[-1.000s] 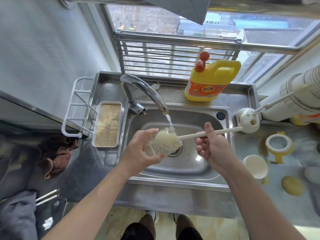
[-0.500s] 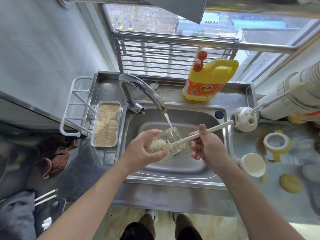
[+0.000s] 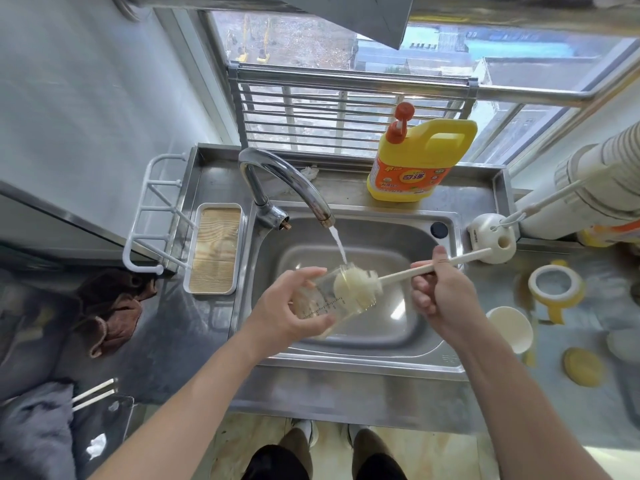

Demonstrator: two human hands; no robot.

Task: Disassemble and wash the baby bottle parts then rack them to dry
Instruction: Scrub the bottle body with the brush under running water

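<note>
My left hand [image 3: 291,306] grips the clear glass baby bottle [image 3: 332,299] on its side over the steel sink [image 3: 433,341], mouth pointing right. My right hand [image 3: 440,289] holds the cream handle of the bottle brush [image 3: 360,282], whose sponge head sits at the bottle's mouth, partly inside. Water runs from the tap [image 3: 287,181] onto the bottle's rim. On the counter to the right lie the yellow collar ring [image 3: 554,289], a white cap [image 3: 509,327], a yellow disc [image 3: 583,367] and a white part [image 3: 623,344] at the edge.
A yellow detergent jug [image 3: 420,161] stands behind the sink. A white brush stand [image 3: 491,237] holds a thin brush at the sink's right corner. A white drying rack [image 3: 156,216] with a tray [image 3: 214,251] sits left. A brown cloth [image 3: 110,306] lies on the left counter.
The brush head was deep inside the bottle half a second ago; my right hand has drawn it back out to the bottle's mouth. The left hand keeps the bottle under the stream.
</note>
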